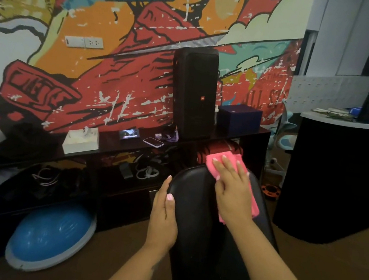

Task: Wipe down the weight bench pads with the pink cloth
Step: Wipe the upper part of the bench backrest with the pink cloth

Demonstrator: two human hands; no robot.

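A black padded bench back pad (195,204) rises tilted in front of me, its rounded top end near the middle of the view. My right hand (231,185) lies flat on the pink cloth (253,206), pressing it against the pad's upper right part. The cloth sticks out above my fingers and below my wrist. My left hand (163,216) grips the pad's left edge, thumb on the front face and fingers wrapped behind it.
A dark low shelf (129,148) runs along the mural wall with a tall black speaker (195,93), a tissue box (81,140) and a phone (153,142). A blue balance dome (51,237) lies on the floor at left. A black counter (340,182) stands at right.
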